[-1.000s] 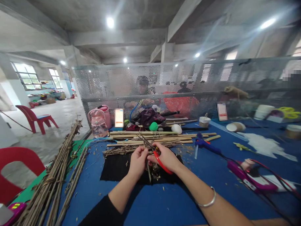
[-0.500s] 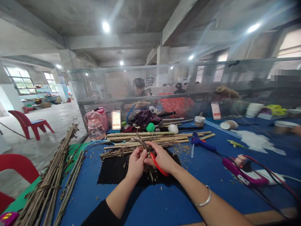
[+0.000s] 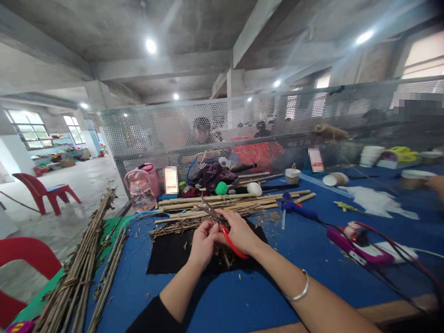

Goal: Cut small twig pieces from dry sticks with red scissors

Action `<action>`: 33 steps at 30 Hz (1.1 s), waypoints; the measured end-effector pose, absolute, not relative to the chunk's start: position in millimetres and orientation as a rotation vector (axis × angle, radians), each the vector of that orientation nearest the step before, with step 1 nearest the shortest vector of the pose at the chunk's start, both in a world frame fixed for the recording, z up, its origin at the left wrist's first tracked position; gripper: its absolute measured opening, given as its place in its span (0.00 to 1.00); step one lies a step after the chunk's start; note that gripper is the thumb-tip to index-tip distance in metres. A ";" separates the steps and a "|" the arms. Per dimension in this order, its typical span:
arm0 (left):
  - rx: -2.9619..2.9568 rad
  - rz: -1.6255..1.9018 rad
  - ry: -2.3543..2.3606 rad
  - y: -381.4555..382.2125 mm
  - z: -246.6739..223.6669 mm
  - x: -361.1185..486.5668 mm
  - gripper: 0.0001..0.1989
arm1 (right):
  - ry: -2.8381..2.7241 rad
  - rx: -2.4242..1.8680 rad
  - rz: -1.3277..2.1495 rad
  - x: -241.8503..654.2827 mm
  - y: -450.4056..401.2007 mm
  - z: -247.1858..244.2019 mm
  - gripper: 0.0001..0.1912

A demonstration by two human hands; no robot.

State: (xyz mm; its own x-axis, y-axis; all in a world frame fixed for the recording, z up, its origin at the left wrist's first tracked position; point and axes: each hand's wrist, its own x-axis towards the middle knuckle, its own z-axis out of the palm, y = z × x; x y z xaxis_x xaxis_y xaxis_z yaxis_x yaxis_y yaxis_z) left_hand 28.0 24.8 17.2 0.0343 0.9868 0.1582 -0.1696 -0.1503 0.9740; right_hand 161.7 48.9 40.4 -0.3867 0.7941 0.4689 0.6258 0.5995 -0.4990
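My right hand (image 3: 241,233) is closed around a pair of scissors (image 3: 233,243) with red handles. Their dark blades point up and to the left, slightly apart. Close beside it, my left hand (image 3: 203,243) has its fingers pinched together near the right fingertips; what they hold is hidden. Under both hands lies a black cloth (image 3: 168,254) strewn with dry plant scraps. Thin dry twigs (image 3: 176,226) lie along the cloth's far edge, with pale cut sticks (image 3: 191,213) just beyond.
A bundle of long dry stalks (image 3: 78,263) lies at left. On the right are a blue glue gun (image 3: 298,208), a purple power strip (image 3: 361,246) with cables, and white plastic (image 3: 377,203). A perforated metal screen (image 3: 157,130) stands behind; a person's hand (image 3: 442,184) shows at far right.
The view has shifted slightly. My hands stay together over the cloth, with the scissors in nearly the same position and only small finger movement.
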 end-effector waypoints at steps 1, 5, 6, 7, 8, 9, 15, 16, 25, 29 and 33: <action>1.229 1.354 0.975 24.1 17.2 28.7 0.19 | -2.140 -1.086 0.321 162.3 49.0 41.4 0.33; 1.246 1.396 0.996 22.6 17.7 31.3 0.19 | -2.154 -1.077 0.277 164.2 49.3 44.0 0.34; 1.244 1.413 0.998 22.6 17.8 31.6 0.18 | -2.155 -1.093 0.262 164.3 49.4 44.0 0.35; 1.240 1.429 0.997 22.9 17.7 31.8 0.18 | -2.159 -1.107 0.253 164.4 49.5 43.9 0.35; 1.234 1.443 0.992 23.4 17.6 31.9 0.18 | -2.162 -1.117 0.247 164.4 49.5 43.7 0.35; 1.228 1.455 0.984 24.0 17.3 31.8 0.18 | -2.168 -1.124 0.244 164.4 49.3 43.6 0.35; 1.231 1.528 0.959 27.2 15.7 30.7 0.18 | -2.213 -1.162 0.230 167.0 47.7 45.5 0.38; 1.238 1.530 0.970 27.2 15.6 30.8 0.18 | -2.213 -1.166 0.223 167.6 47.5 46.3 0.39; 1.235 1.490 1.006 21.3 19.4 33.9 0.16 | -2.168 -1.102 0.328 165.0 44.8 48.3 0.30; 1.246 1.472 0.994 21.3 19.1 33.4 0.17 | -2.190 -1.150 0.321 166.4 45.3 48.1 0.31; 1.244 1.462 0.996 20.8 19.6 33.0 0.18 | -2.201 -1.162 0.355 168.9 46.9 46.9 0.26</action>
State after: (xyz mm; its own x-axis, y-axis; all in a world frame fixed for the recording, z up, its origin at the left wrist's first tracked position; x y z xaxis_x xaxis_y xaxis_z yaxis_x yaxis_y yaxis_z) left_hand 33.0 20.8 19.6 -0.0429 0.9737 0.2236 -0.1485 -0.2275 0.9624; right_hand 168.9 46.9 46.9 -0.4231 0.8153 0.3953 0.6495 0.5771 -0.4951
